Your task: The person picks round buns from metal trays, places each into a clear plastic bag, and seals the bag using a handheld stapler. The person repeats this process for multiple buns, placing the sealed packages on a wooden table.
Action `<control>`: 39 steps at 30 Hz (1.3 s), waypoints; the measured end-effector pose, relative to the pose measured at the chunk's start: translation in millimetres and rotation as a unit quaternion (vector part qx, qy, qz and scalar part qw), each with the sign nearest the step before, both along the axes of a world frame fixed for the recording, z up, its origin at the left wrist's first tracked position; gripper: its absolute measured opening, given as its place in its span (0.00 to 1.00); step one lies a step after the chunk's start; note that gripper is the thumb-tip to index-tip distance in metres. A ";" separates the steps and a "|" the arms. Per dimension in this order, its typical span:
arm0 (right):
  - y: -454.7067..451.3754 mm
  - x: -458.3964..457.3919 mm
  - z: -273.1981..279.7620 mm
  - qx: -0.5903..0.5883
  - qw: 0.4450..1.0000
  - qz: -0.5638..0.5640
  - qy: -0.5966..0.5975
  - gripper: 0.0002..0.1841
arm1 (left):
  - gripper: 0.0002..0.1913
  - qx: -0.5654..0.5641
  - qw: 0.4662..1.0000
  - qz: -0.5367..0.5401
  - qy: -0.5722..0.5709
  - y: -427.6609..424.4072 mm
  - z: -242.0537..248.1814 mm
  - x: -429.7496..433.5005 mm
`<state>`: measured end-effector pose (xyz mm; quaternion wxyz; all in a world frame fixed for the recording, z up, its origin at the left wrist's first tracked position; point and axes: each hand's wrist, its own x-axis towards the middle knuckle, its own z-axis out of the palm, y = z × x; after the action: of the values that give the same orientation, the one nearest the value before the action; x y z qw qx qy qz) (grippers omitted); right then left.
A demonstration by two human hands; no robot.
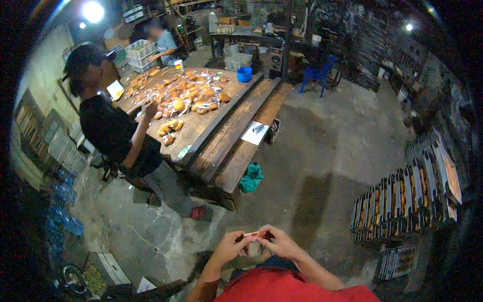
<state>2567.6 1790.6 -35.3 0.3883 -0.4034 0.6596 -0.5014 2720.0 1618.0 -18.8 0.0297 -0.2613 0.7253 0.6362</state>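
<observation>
Close in front of my red shirt, my left hand point(228, 246) and my right hand point(281, 243) meet at the bottom middle of the view. Between their fingertips they pinch a small pinkish-white strip point(252, 236), perhaps paper or plastic; it is too small to tell. Both hands are raised above the concrete floor, apart from any table. Farther off, a wooden worktable point(203, 130) carries a broad spread of golden-brown bread rolls point(185, 92), many in clear plastic wrapping.
A person in black point(109, 117) stands at the table's left side; another person point(166, 43) is behind it near plastic crates point(140, 51). White paper point(256, 133) lies on the table's edge plank. A green plastic bag point(251, 177) sits below. Stacked baking trays point(403, 200) stand right.
</observation>
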 end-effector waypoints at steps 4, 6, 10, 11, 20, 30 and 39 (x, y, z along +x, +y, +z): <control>-14.0 -82.1 7.9 -0.069 0.997 0.036 -0.029 0.12 | 0.13 0.047 0.998 0.007 0.038 -22.5 3.7 -73.4; -23.5 -113.8 15.6 -0.060 0.992 0.049 -0.096 0.13 | 0.13 0.029 0.998 0.023 0.043 -33.5 7.2 -104.0; -53.5 -176.0 26.6 -0.041 0.987 0.117 -0.101 0.16 | 0.13 0.042 0.997 0.042 0.054 -54.6 13.1 -146.3; -65.4 -192.0 26.7 -0.056 0.978 0.148 -0.133 0.19 | 0.12 0.054 0.995 0.050 0.060 -64.5 13.1 -157.0; -200.3 -348.5 16.6 -0.141 0.920 0.054 -0.361 0.27 | 0.24 0.183 0.911 0.359 0.091 -198.6 -79.7 -244.1; -341.7 -459.9 56.4 -0.144 0.895 0.134 -0.400 0.43 | 0.33 -0.039 0.972 0.223 -0.068 -227.7 -194.1 -326.8; -459.2 -506.3 78.6 -0.309 0.607 0.491 -0.542 0.46 | 0.34 0.081 0.892 0.415 -0.161 -168.7 -235.1 -341.9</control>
<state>2061.2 1331.3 43.3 0.7153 -0.4172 -0.1631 -0.5364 2378.1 1449.4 -253.9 -0.0995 -0.6343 0.4820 0.5962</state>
